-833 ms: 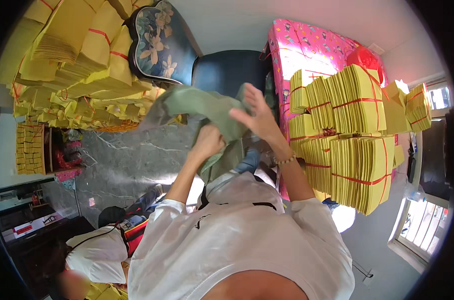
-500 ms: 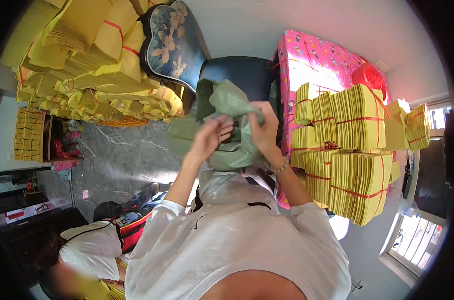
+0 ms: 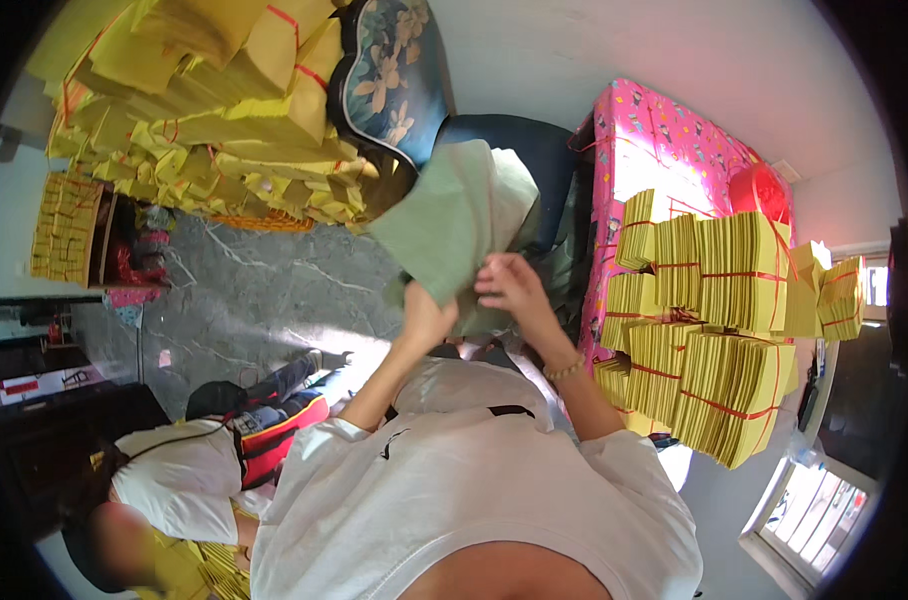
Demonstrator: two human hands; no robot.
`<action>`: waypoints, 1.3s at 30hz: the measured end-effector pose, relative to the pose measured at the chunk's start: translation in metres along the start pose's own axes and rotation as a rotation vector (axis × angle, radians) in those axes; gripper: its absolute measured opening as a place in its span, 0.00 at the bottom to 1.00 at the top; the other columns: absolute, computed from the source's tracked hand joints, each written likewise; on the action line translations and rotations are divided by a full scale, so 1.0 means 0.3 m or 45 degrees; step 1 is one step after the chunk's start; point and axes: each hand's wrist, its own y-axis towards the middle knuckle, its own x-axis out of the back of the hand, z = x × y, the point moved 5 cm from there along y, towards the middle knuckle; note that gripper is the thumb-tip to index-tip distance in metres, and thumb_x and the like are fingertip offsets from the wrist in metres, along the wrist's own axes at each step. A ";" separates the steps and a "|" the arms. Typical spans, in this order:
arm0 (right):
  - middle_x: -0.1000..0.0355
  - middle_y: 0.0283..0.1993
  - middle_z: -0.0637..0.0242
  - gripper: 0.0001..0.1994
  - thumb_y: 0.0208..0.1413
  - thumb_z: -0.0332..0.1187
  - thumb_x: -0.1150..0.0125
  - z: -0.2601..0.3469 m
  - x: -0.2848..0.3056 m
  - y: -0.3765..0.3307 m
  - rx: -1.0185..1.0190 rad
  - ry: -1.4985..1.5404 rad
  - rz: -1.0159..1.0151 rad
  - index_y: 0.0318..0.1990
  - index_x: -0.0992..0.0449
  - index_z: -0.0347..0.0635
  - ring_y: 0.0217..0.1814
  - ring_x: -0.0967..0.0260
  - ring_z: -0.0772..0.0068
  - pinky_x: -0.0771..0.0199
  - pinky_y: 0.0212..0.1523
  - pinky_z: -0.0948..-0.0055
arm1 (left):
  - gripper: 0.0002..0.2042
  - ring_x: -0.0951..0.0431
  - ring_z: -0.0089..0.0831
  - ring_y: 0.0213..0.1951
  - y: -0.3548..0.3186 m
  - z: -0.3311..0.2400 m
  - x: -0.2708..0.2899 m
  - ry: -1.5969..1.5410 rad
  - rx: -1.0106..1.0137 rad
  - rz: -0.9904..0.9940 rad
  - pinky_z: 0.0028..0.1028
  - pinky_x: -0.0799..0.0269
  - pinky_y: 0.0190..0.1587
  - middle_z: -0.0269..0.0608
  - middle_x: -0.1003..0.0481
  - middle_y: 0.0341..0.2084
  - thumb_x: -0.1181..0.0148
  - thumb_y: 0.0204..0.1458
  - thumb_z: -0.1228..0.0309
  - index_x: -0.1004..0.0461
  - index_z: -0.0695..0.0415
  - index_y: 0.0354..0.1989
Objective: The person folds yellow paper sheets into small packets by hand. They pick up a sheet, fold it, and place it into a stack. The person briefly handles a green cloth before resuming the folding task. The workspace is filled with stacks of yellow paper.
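Observation:
A pale green woven sack (image 3: 444,205) hangs in front of me, its cloth raised and spread toward the chair. My left hand (image 3: 429,318) is closed on the lower edge of the sack, with the fingertips partly hidden by the cloth. Just right of the sack, my right hand (image 3: 514,290) has its fingers loosely curled and apart, with nothing visible in them. A beaded bracelet circles the right wrist. More dark green sack cloth droops below and behind both hands.
Behind the sack stands a dark blue chair (image 3: 509,150). Tied yellow paper stacks (image 3: 739,280) sit at right, against a pink-covered surface (image 3: 629,100). A large heap of yellow bundles (image 3: 244,120) fills the far left. At lower left a person (image 3: 174,480) in white handles yellow paper.
The sack has gone from bunched to raised and spread out. My left hand has moved down and right and taken hold of its edge; my right hand has come down off the cloth.

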 end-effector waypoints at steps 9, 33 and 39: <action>0.24 0.40 0.60 0.16 0.57 0.38 0.40 -0.053 0.040 -0.115 0.437 -0.514 -0.135 0.45 0.25 0.34 0.39 0.28 0.71 0.29 0.41 0.70 | 0.16 0.29 0.43 0.46 -0.220 -0.160 -0.060 -0.408 0.003 0.303 0.35 0.33 0.48 0.47 0.29 0.44 0.35 0.43 0.69 0.24 0.62 0.40; 0.30 0.32 0.71 0.16 0.60 0.46 0.44 -0.169 0.149 -0.237 -0.268 -0.038 0.128 0.43 0.28 0.42 0.35 0.31 0.79 0.30 0.37 0.78 | 0.20 0.38 0.21 0.18 -0.248 -0.161 -0.147 0.037 0.506 0.186 0.28 0.41 0.21 0.33 0.36 0.11 0.24 0.34 0.64 0.33 0.61 0.18; 0.32 0.33 0.73 0.10 0.61 0.38 0.44 -0.255 0.091 -0.175 -0.041 -0.004 0.247 0.41 0.28 0.42 0.35 0.34 0.81 0.30 0.37 0.77 | 0.10 0.28 0.23 0.26 -0.313 -0.105 -0.173 -0.695 0.767 0.014 0.26 0.31 0.31 0.33 0.26 0.23 0.32 0.47 0.67 0.27 0.59 0.28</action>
